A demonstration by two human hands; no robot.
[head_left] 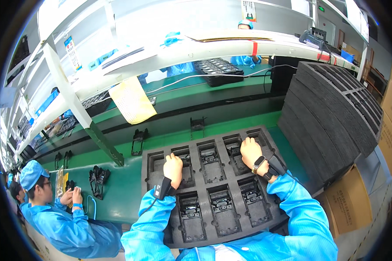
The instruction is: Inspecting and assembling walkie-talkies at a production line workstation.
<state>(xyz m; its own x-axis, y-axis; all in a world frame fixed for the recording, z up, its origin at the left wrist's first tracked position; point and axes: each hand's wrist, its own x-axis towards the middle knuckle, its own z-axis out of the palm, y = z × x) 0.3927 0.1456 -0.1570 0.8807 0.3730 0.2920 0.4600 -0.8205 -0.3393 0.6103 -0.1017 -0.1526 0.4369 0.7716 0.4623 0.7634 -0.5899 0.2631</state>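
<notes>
Blue sleeves (302, 206) lie nearest the camera, reaching over a grey foam tray (195, 163). L hand (173, 168): fingers curled narrow, far row, L end; can't tell if holding. R hand (251, 152): likewise curled, far row, R end; fingertips hidden, hold unconfirmed. Black frames (224, 215) sit in tray pockets, near & far rows. Rec. handling: touch frames by edges, use light, even force, hold L wrist unit (163, 188) & its cable clear of pockets. Verify each frame lies flat. Outward: loose frames (99, 177) on green bench (122, 209), L; stacked foam trays (322, 117), R; cardboard box (348, 204), near R.
</notes>
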